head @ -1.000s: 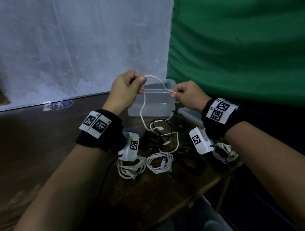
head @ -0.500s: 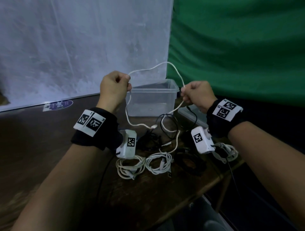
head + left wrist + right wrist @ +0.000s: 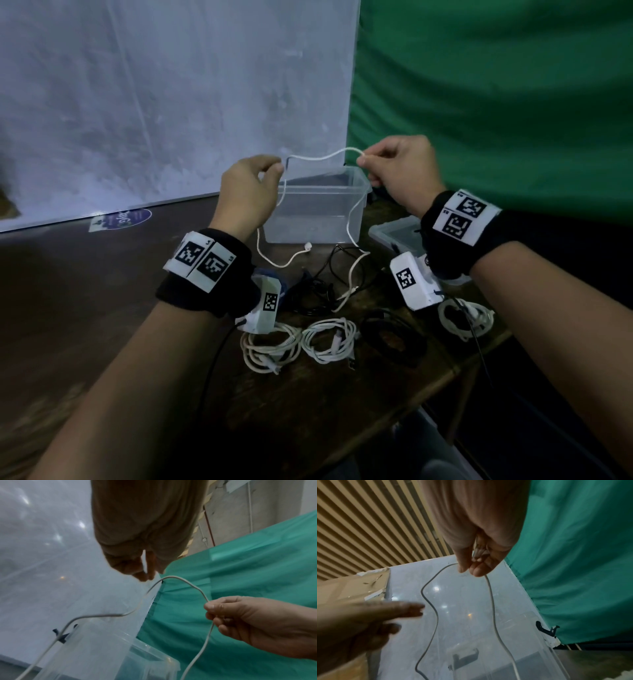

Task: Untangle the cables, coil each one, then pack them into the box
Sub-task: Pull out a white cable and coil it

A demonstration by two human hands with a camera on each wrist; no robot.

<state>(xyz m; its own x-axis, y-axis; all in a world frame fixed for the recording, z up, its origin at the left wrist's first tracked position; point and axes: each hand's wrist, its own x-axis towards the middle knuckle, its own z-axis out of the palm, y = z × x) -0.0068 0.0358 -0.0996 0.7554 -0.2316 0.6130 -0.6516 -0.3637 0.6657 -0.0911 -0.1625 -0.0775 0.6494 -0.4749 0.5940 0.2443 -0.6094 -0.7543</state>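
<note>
Both hands raised, right hand fingers pinching white cable, left hand fingers loosely open

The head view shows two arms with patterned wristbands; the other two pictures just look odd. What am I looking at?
There is no robot here, only a person's two bare hands being recorded. The wide picture comes from a camera on the person's head. The other two come from small white cameras strapped under each wrist, which look along the hand at the fingers.

The right hand pinches a white cable and holds it up. The left hand has its fingers beside the cable and does not seem to grip it.

On the dark table stands a clear plastic box. In front of it lie a loose black tangle and several coiled white cables.
</note>
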